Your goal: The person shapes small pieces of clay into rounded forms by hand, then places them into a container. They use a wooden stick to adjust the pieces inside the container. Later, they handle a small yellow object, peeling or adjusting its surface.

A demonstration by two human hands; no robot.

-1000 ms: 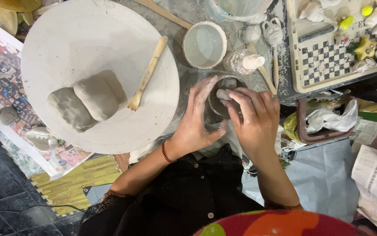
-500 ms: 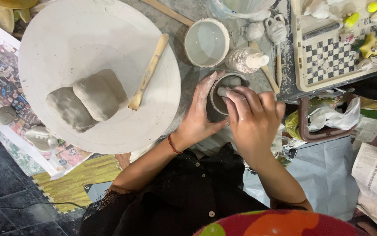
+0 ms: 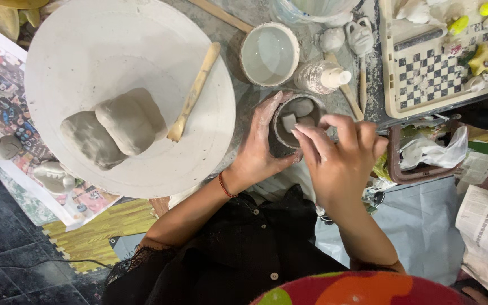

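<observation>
Head view: cluttered worktable (image 3: 255,104), round white board (image 3: 114,68), dark tiled floor (image 3: 6,265).

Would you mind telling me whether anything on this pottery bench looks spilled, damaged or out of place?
Nothing stands out. The left hand steadies an upright small clay cup while the right hand works at its rim. Two clay lumps and a wooden tool lie on the round white board.
</observation>
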